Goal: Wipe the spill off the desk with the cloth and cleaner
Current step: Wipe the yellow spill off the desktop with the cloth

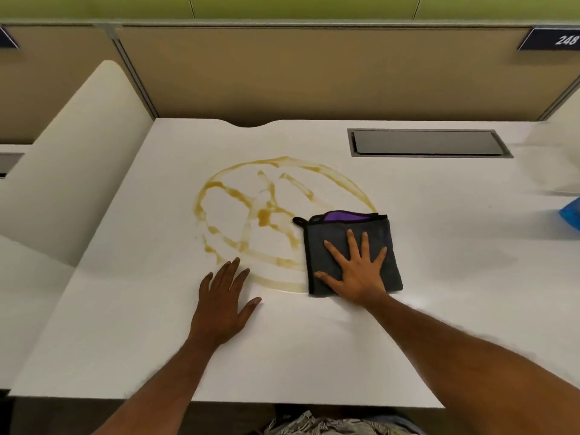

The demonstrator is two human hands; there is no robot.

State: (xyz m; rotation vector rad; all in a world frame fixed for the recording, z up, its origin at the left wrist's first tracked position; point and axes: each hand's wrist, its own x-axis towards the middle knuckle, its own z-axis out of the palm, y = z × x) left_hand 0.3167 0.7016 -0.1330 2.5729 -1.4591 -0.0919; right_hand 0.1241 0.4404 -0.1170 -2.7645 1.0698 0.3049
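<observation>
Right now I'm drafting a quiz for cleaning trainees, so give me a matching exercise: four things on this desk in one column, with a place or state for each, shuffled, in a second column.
Things:
1. cloth
2. spill
3. left hand
4. cable hatch

Places or states:
A. set into the desk's far right part, lid shut
B. flat on bare desk at the near edge of the yellow rings
C. folded, grey with purple showing, pressed under the right hand
D. yellow-brown rings and streaks left of the cloth

Pairs: 1-C, 2-D, 3-B, 4-A
</observation>
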